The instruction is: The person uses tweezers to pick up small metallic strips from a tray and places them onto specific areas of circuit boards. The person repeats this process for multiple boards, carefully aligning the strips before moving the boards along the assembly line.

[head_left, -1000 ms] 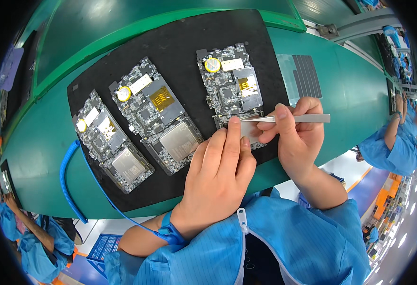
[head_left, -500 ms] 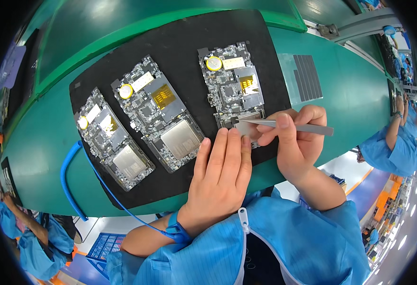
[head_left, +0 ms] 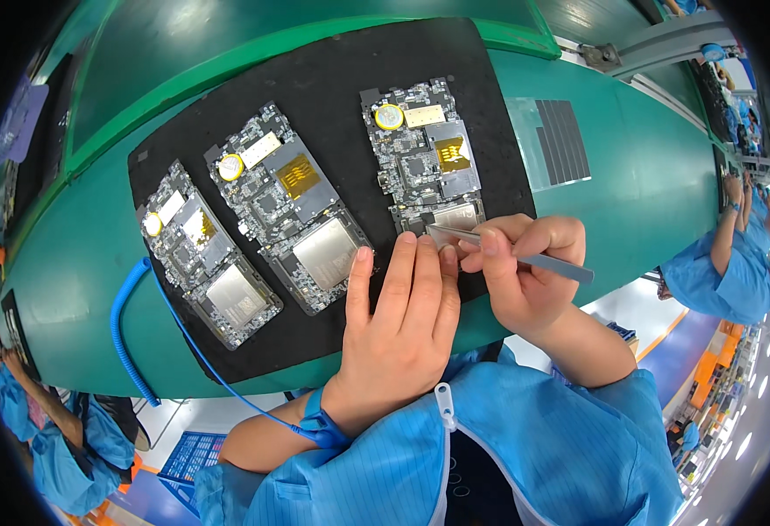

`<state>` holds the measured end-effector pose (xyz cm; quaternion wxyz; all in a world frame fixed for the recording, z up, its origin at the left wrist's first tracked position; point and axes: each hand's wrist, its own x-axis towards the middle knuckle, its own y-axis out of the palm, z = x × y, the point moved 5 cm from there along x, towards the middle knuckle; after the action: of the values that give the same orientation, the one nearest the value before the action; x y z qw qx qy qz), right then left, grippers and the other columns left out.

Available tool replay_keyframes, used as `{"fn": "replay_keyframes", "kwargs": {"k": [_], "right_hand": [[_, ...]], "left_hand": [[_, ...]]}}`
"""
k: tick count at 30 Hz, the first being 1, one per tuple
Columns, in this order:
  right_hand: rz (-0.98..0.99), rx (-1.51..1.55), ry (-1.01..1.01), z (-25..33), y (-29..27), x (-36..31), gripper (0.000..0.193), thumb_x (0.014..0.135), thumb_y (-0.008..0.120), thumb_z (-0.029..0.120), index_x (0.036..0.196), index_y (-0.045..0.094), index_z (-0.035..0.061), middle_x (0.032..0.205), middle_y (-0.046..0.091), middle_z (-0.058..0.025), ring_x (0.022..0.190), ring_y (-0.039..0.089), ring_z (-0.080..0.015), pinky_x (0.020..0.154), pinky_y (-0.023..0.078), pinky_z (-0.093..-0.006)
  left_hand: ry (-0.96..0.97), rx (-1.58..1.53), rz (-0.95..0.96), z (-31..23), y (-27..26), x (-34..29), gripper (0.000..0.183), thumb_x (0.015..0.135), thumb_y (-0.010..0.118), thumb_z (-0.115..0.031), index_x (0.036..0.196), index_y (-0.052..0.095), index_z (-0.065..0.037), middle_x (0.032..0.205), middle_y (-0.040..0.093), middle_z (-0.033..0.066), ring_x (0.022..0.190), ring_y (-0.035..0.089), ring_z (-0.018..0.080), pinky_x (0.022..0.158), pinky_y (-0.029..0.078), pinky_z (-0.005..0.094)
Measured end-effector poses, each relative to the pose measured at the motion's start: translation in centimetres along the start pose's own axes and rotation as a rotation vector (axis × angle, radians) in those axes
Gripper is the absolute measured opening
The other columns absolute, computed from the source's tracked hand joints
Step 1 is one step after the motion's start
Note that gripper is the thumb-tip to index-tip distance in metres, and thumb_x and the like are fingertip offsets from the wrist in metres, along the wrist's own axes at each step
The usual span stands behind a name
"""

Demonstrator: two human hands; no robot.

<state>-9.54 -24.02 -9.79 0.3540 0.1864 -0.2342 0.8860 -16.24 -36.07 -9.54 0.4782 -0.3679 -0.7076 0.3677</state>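
Note:
Three circuit boards lie on a black mat (head_left: 324,114). The right board (head_left: 416,167) has a yellow-rimmed coin cell (head_left: 388,117), amber tape (head_left: 453,153) and a silver shield plate at its near end. My left hand (head_left: 398,316) is stretched out flat, its fingertips resting at that near end and hiding part of it. In my right hand (head_left: 530,272) a pair of metal tweezers (head_left: 538,260) is pinched, its tip at the edge of the shield plate, close to my left fingertips. The middle board (head_left: 284,206) and the left board (head_left: 210,254) lie untouched.
A clear sheet with dark grey strips (head_left: 564,140) lies right of the mat on the green table (head_left: 648,167). A blue coiled cord (head_left: 122,324) runs to the wrist strap (head_left: 322,421) on my left arm. Other people in blue work at both sides.
The tweezers' rear end has swung down as my right hand moved slightly left and lower; the tip moved slightly down and left. My left fingers remain on the board, slightly more spread.

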Motion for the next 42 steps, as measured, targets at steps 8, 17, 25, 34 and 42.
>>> {"fn": "replay_keyframes", "kwargs": {"k": [8, 17, 25, 34, 42], "right_hand": [[-0.331, 0.334, 0.377, -2.3, -6.1, 3.0, 0.018, 0.095, 0.057, 0.014, 0.095, 0.042, 0.0046, 0.072, 0.063, -0.0133, 0.051, 0.059, -0.0129, 0.045, 0.045, -0.0224], [-0.284, 0.204, 0.617, -8.3, -12.8, 4.9, 0.027, 0.090, 0.066, 0.022, 0.094, 0.045, 0.0059, 0.071, 0.063, -0.0096, 0.053, 0.057, -0.0100, 0.048, 0.044, -0.0213], [-0.310, 0.199, 0.590, -8.9, -13.2, 5.2, 0.027, 0.091, 0.065, 0.020, 0.095, 0.043, 0.0058, 0.070, 0.061, -0.0090, 0.051, 0.057, -0.0105, 0.046, 0.044, -0.0219], [-0.276, 0.245, 0.574, -9.0, -13.1, 5.5, 0.023, 0.092, 0.063, 0.015, 0.095, 0.043, 0.0059, 0.072, 0.062, -0.0114, 0.052, 0.057, -0.0122, 0.047, 0.044, -0.0230], [-0.302, 0.603, 0.478, -4.4, -7.6, 6.0, 0.014, 0.095, 0.059, 0.015, 0.093, 0.047, 0.0077, 0.070, 0.065, -0.0149, 0.046, 0.053, -0.0128, 0.044, 0.042, -0.0232]], "left_hand": [[0.021, -0.038, 0.129, 0.0, -1.1, 1.6, 0.035, 0.075, 0.065, -0.012, 0.106, 0.064, 0.002, 0.116, 0.055, 0.0168, 0.112, 0.053, 0.0304, 0.100, 0.035, 0.0532], [0.277, -0.161, 0.196, -3.5, 3.8, 9.5, 0.054, 0.082, 0.066, -0.031, 0.125, 0.054, 0.000, 0.132, 0.047, 0.0209, 0.123, 0.044, 0.0346, 0.104, 0.033, 0.0503], [0.304, -0.127, 0.203, -3.8, 6.8, 10.9, 0.060, 0.084, 0.061, -0.044, 0.125, 0.055, 0.000, 0.132, 0.050, 0.0205, 0.124, 0.044, 0.0349, 0.107, 0.029, 0.0526], [0.311, -0.124, 0.176, -3.9, 6.9, 10.9, 0.062, 0.084, 0.061, -0.046, 0.124, 0.056, 0.001, 0.131, 0.051, 0.0207, 0.124, 0.044, 0.0343, 0.107, 0.028, 0.0527], [0.299, -0.020, 0.122, -3.8, 0.3, 7.2, 0.058, 0.081, 0.061, -0.044, 0.115, 0.059, 0.003, 0.122, 0.054, 0.0200, 0.119, 0.046, 0.0329, 0.100, 0.035, 0.0458]]}}
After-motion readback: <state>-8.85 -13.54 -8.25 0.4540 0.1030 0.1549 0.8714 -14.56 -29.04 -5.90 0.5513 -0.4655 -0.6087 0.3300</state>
